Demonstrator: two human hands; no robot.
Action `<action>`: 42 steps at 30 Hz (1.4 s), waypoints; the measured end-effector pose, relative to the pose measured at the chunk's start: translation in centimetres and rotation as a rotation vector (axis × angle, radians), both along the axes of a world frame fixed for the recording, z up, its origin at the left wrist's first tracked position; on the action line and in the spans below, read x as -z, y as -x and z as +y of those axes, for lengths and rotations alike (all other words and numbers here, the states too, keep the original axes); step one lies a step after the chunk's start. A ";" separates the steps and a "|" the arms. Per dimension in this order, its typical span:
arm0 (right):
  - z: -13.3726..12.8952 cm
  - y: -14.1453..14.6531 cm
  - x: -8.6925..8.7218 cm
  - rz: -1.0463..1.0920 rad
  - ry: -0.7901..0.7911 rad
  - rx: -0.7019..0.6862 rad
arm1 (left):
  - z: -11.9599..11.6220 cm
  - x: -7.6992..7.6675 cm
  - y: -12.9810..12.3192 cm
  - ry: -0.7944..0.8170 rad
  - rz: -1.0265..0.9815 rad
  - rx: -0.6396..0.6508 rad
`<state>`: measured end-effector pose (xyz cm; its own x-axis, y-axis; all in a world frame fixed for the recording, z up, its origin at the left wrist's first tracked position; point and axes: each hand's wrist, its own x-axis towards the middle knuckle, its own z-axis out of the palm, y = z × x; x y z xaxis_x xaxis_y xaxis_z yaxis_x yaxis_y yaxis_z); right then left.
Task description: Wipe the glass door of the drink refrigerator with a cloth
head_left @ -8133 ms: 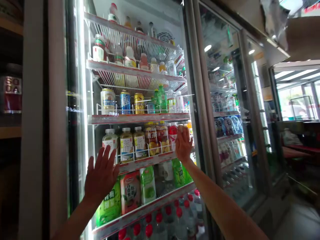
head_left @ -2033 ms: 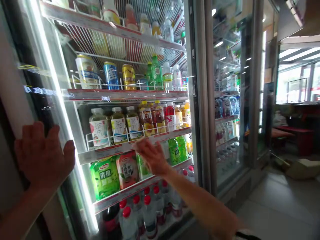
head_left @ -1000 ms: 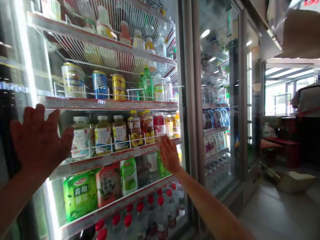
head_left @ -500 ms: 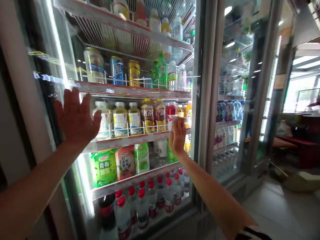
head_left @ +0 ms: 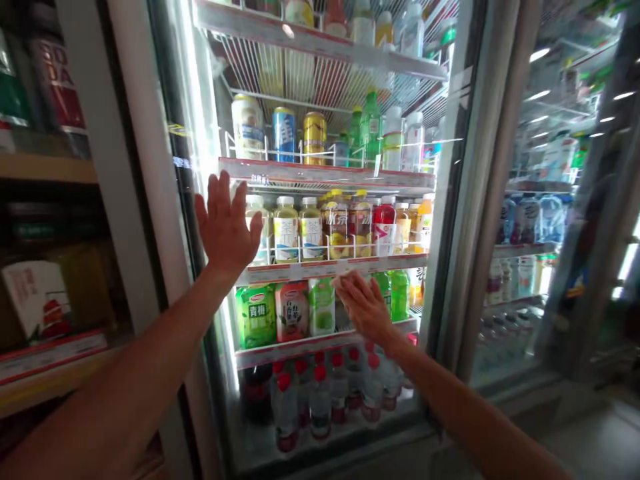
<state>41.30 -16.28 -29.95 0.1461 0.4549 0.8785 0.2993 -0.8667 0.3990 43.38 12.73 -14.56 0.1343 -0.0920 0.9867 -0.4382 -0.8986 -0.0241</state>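
A glass-doored drinks fridge stands in front of me, its shelf edge (head_left: 320, 269) running behind both hands. My left hand (head_left: 227, 230) is raised flat against or close to the glass, fingers spread, beside the white-capped tea bottles (head_left: 287, 230). Lower and to the right, my right hand (head_left: 364, 303) has its fingers close together over something whitish, perhaps a cloth, at the fingertips, in front of the green drink bottles (head_left: 399, 293). Behind the glass, left of that hand, are a green pack (head_left: 256, 315) and a red pack (head_left: 292, 312).
Red-capped water bottles (head_left: 320, 403) fill the bottom shelf. Above are cans (head_left: 284, 135) and more bottles. A metal door frame (head_left: 475, 193) and a second fridge are at right. Wooden shelves (head_left: 47, 169) with packaged goods stand at left.
The view has swung left, bringing the left shelves into sight. My right hand has moved down and left across the glass, from the bottle row to the shelf edge below. My left hand stays raised and spread.
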 end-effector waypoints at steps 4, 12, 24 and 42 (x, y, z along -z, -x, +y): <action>-1.8 -0.4 -0.4 -0.239 -0.459 0.088 | 0.2 0.7 -0.6 -0.003 -0.084 -0.023; -3.2 -0.2 -0.3 -0.101 -0.145 0.060 | 0.1 2.4 -0.9 -0.022 -0.175 -0.023; 2.1 0.1 -0.9 -0.072 -0.222 -0.218 | -5.6 5.4 0.4 -0.246 -0.283 0.328; -6.1 -2.2 -1.2 -0.177 -0.454 0.118 | -6.4 5.7 1.5 0.035 -0.144 0.116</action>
